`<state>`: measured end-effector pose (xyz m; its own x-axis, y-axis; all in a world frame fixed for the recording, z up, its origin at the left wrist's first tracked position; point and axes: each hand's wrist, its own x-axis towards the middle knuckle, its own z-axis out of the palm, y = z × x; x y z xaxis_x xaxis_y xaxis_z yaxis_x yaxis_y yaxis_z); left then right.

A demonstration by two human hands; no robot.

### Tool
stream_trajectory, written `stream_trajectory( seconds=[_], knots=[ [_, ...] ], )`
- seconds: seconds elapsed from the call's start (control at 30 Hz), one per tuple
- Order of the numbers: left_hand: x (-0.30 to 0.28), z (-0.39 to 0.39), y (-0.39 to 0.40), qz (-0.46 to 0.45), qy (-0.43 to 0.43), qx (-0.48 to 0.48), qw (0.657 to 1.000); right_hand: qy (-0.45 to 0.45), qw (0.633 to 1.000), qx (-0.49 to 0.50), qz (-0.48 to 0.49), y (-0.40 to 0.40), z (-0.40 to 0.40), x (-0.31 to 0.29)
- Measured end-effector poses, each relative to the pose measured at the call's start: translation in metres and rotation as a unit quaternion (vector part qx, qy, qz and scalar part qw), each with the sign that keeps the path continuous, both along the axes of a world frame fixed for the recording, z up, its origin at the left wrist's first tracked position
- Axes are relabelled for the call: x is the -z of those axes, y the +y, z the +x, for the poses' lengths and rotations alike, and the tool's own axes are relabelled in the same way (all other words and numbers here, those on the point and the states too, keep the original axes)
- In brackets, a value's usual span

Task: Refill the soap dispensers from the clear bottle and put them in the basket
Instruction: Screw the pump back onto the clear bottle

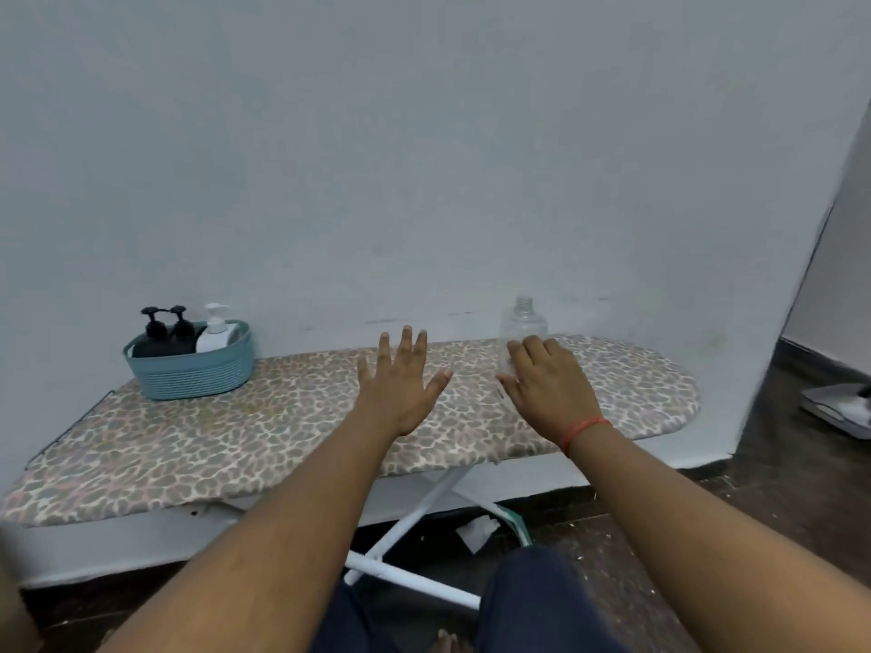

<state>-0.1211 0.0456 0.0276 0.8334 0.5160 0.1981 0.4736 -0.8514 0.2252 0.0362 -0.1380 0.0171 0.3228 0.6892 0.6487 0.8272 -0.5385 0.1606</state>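
Observation:
A blue ribbed basket [193,377] stands at the back left of the leopard-print ironing board [235,431]. Inside it stand two black pump dispensers [165,329] and one white pump dispenser [216,329]. A clear capless bottle [523,320] stands upright near the wall at the board's right part. My left hand [400,381] hovers flat over the middle of the board, fingers spread, holding nothing. My right hand [549,386] is just in front of the clear bottle, fingers spread, hiding its lower part; no grip on it shows.
A pale wall runs right behind the board. White board legs [414,525] cross below, above a dark floor with a scrap of white paper [476,530]. A wall corner and a white object [839,410] on the floor lie to the right.

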Motion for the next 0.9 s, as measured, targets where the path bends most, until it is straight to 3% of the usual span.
stream_trajectory(
  seconds=[0.07,0.13,0.27,0.37,0.6,0.9],
  knots=[
    [0.005,0.025,-0.013,-0.078,-0.029,0.019,0.996,0.070,0.995,0.027,0.070,-0.008,0.018,0.008],
    [0.010,0.047,-0.024,-0.170,-0.067,0.041,0.982,0.198,0.967,0.025,0.157,-0.010,0.034,0.016],
    [0.021,0.089,-0.037,-0.312,-0.126,0.058,0.940,0.459,0.849,-0.017,0.259,0.001,0.061,0.028],
    [0.027,0.115,-0.038,-0.365,-0.143,0.059,0.918,0.549,0.792,-0.039,0.265,0.011,0.073,0.035],
    [0.036,0.146,-0.036,-0.455,-0.251,0.096,0.849,0.603,0.744,-0.089,0.274,0.038,0.067,0.050],
    [0.024,0.074,0.034,-0.421,-0.273,0.055,0.863,0.598,0.740,-0.151,0.267,0.110,-0.004,0.044]
  ],
)
